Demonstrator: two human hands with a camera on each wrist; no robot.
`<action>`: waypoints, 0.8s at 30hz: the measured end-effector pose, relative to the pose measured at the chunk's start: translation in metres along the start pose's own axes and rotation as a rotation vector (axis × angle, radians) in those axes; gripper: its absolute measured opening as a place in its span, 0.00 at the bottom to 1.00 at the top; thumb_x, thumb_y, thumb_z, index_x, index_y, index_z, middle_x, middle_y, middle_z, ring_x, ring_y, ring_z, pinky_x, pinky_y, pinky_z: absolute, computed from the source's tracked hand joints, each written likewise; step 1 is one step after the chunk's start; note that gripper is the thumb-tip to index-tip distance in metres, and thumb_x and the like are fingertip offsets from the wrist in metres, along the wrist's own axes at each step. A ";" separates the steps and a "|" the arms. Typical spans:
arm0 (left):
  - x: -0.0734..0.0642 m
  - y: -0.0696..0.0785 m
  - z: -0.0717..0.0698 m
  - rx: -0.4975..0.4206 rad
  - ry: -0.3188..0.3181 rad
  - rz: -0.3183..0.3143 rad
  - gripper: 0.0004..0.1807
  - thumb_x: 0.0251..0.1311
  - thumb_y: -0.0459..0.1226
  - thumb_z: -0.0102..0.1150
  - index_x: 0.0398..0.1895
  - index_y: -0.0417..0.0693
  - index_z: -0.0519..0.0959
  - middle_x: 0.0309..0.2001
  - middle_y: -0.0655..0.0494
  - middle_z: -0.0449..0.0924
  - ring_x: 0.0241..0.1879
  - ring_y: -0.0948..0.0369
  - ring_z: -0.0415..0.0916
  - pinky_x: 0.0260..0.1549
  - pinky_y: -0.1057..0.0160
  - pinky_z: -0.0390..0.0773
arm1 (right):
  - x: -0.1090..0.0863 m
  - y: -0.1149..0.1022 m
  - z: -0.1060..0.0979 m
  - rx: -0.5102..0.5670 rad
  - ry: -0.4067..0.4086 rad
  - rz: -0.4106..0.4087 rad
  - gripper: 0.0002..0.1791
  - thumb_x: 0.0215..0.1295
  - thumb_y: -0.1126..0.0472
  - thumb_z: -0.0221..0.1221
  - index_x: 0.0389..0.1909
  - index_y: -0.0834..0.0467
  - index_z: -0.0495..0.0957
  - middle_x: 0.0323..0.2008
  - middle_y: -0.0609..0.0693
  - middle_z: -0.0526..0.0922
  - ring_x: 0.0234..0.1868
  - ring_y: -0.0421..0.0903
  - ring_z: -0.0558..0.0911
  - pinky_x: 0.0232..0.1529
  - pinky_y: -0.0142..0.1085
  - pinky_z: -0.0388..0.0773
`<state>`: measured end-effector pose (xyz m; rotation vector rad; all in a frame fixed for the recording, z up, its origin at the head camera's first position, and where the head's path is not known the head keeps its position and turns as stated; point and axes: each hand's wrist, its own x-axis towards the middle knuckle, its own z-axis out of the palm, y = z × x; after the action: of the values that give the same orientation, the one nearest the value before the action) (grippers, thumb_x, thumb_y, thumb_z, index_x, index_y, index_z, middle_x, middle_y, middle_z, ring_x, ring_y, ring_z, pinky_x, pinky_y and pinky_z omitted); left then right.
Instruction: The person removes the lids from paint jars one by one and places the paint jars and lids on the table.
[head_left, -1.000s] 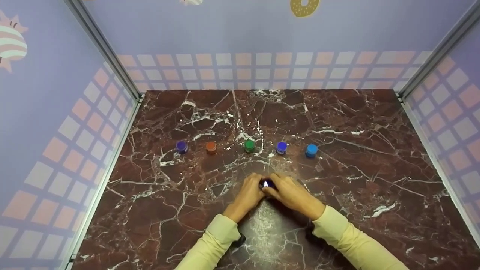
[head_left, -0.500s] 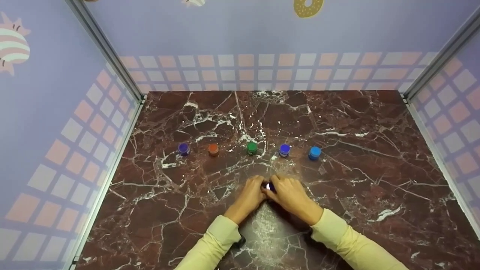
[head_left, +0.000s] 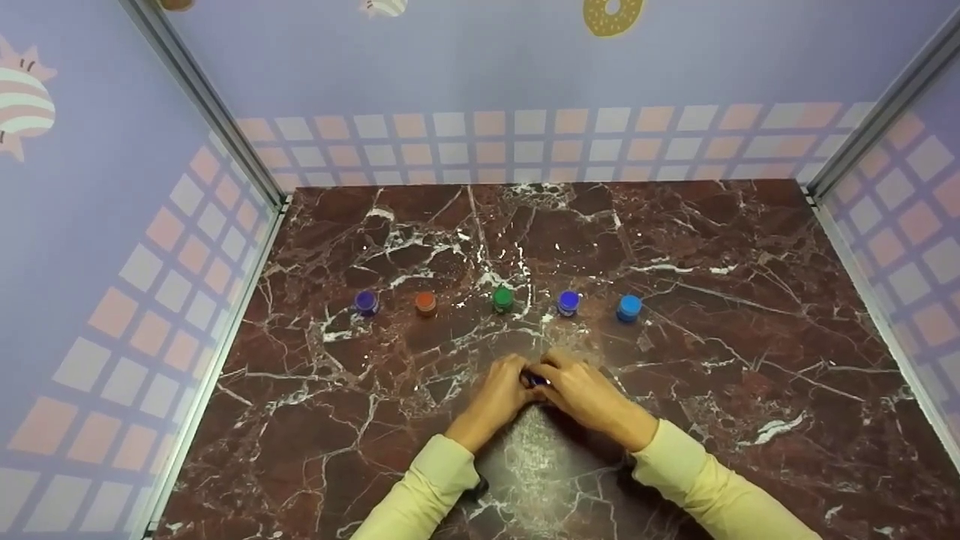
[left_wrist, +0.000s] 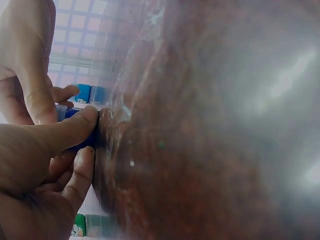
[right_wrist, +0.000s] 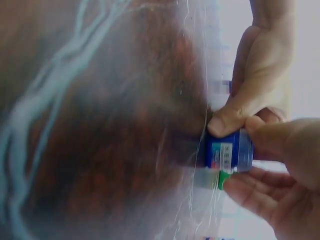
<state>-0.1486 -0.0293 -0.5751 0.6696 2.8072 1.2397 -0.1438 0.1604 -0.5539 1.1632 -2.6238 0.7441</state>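
Observation:
Both hands meet around one small blue paint jar (right_wrist: pixel 222 151), which stands at the tabletop and carries a barcode label. In the head view only a bit of its dark top (head_left: pixel 535 379) shows between the fingers. My left hand (head_left: pixel 496 394) grips the blue lower body, its thumb pressed low on the side in the left wrist view. My right hand (head_left: pixel 589 396) pinches the translucent upper part, fingers curled around it. Beyond them stands a row of jars: purple (head_left: pixel 366 302), orange (head_left: pixel 425 303), green (head_left: pixel 502 299), blue (head_left: pixel 568 303) and light blue (head_left: pixel 628 307).
The dark red marbled tabletop (head_left: pixel 712 465) is glossy, with a bright reflection before the hands. Patterned panels enclose it at the left (head_left: pixel 112 300), the back (head_left: pixel 480 90) and the right (head_left: pixel 915 225), joined by metal corner posts.
The right hand's fingers have shifted slightly around the jar's top, and the bright glint there has given way to dark blue. The left hand keeps its grip; the jar row stays put.

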 end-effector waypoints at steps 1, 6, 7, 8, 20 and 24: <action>0.000 0.000 0.000 0.002 0.000 -0.002 0.17 0.50 0.41 0.79 0.35 0.40 0.82 0.32 0.52 0.80 0.35 0.56 0.76 0.39 0.58 0.78 | 0.000 0.001 -0.001 0.009 -0.011 -0.022 0.18 0.64 0.66 0.68 0.54 0.64 0.83 0.43 0.53 0.80 0.38 0.48 0.83 0.39 0.39 0.84; -0.001 0.001 0.000 0.021 0.010 0.018 0.18 0.48 0.39 0.80 0.37 0.40 0.81 0.36 0.50 0.83 0.41 0.50 0.80 0.45 0.53 0.79 | 0.002 0.005 -0.006 0.022 -0.048 -0.136 0.18 0.61 0.69 0.69 0.53 0.62 0.85 0.50 0.54 0.83 0.48 0.51 0.81 0.51 0.43 0.82; -0.001 0.001 0.000 0.017 0.013 0.021 0.19 0.47 0.39 0.81 0.37 0.40 0.81 0.37 0.49 0.83 0.42 0.49 0.80 0.46 0.53 0.79 | 0.002 0.005 -0.006 0.023 -0.049 -0.156 0.18 0.59 0.69 0.70 0.52 0.61 0.86 0.51 0.55 0.84 0.49 0.52 0.80 0.52 0.44 0.81; -0.001 0.001 0.000 0.014 0.015 0.020 0.19 0.47 0.38 0.81 0.37 0.40 0.81 0.37 0.49 0.83 0.42 0.49 0.80 0.46 0.53 0.79 | 0.003 0.005 -0.007 0.022 -0.051 -0.172 0.19 0.58 0.70 0.71 0.51 0.61 0.86 0.52 0.55 0.84 0.50 0.53 0.80 0.53 0.45 0.81; 0.002 0.003 0.002 0.003 0.013 -0.009 0.17 0.47 0.33 0.80 0.35 0.39 0.79 0.35 0.50 0.80 0.41 0.48 0.79 0.46 0.51 0.78 | 0.000 0.010 -0.009 0.124 -0.012 -0.123 0.16 0.53 0.74 0.68 0.42 0.57 0.89 0.58 0.56 0.83 0.55 0.54 0.78 0.57 0.49 0.79; 0.001 0.003 0.001 -0.033 0.007 -0.037 0.18 0.46 0.33 0.81 0.35 0.39 0.79 0.33 0.51 0.79 0.38 0.52 0.77 0.44 0.55 0.78 | 0.001 0.004 -0.011 0.155 0.114 0.004 0.12 0.55 0.74 0.67 0.40 0.62 0.87 0.52 0.60 0.84 0.53 0.55 0.81 0.55 0.50 0.80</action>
<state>-0.1483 -0.0270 -0.5737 0.6102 2.7847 1.2809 -0.1477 0.1680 -0.5459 1.1172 -2.5135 0.9991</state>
